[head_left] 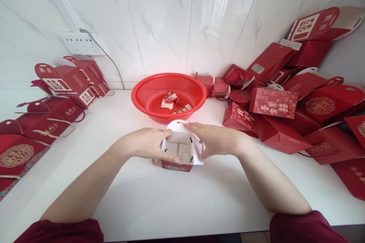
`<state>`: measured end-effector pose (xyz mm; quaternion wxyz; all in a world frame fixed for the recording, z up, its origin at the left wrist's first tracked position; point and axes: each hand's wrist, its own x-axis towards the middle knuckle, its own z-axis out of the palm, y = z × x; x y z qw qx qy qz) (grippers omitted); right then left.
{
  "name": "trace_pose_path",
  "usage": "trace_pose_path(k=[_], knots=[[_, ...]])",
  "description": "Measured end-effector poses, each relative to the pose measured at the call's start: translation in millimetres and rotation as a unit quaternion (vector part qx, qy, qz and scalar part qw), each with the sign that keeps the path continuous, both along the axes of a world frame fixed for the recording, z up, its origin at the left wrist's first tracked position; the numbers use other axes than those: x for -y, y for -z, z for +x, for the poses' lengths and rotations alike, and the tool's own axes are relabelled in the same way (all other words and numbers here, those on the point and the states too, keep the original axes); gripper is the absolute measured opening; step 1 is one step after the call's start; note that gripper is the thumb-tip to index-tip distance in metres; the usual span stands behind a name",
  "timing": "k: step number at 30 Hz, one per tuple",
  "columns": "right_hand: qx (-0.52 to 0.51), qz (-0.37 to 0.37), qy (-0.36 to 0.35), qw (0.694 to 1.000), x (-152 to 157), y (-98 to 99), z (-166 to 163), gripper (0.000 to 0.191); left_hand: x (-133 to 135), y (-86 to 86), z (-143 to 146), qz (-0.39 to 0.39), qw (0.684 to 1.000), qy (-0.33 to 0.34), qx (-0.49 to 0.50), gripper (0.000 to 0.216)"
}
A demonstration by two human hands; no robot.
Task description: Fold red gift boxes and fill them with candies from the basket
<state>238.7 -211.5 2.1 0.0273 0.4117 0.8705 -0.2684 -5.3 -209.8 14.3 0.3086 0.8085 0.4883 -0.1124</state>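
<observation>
- One open box (179,149) mid-table, just in front of the one red basket (155,115)
- Two hands at it: left hand (152,143) has hold of its left side, right hand (218,141) touches the right flap, can't tell if it's gripping
- Few packets (172,100) in the basket, too jumbled to count
- Left pile (67,83): four boxes minimum
- Right pile (285,129): ten-plus, easily

"How is the person reaching?"
"Left forearm (97,176) and right forearm (268,171) both stretch forward, bare, slanting in toward each other."
"And past those?"
"The left hand (149,141) faces the right hand (218,138), a gap between, each with thumb (172,158) spread from the bent fingers (196,125)."
</observation>
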Motion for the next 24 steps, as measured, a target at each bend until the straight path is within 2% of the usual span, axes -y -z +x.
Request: trace_pose_path(k=[2,6,8,11,16,19,22,24], knots=[[0.044,-0.012,0.001,0.999,-4.5,2.8,-5.1,0.097,0.3,0.3,3.2,-0.003,1.0,0.008,0.007,0.068],[0.085,-0.044,-0.049,0.994,-13.8,6.8,-14.3,0.043,-0.1,2.9,4.7,-0.015,1.0,0.024,0.003,0.072],[0.09,-0.034,-0.057,0.994,-15.3,5.7,-16.2,0.024,0.4,4.6,3.8,-0.016,1.0,0.025,-0.005,0.082],[0.066,-0.02,-0.051,0.996,-13.7,2.5,-15.7,0.023,2.5,4.2,1.9,0.012,0.999,0.036,0.008,0.09],[0.044,0.05,-0.024,0.997,-10.8,4.9,-11.1,0.039,1.0,-7.4,-4.9,0.079,0.994,0.032,0.067,0.066],[0.068,0.094,-0.011,0.993,-4.6,5.8,-8.0,0.043,-2.2,-16.3,-12.8,0.093,0.991,0.041,0.087,0.064],[0.109,0.159,0.017,0.981,9.1,0.2,-4.0,0.027,-2.6,-23.5,-22.3,0.082,0.989,0.069,0.102,0.075],[0.121,0.219,0.047,0.967,19.5,-6.3,-1.4,0.016,-2.5,-26.2,-28.2,0.074,0.99,0.072,0.099,0.072]])
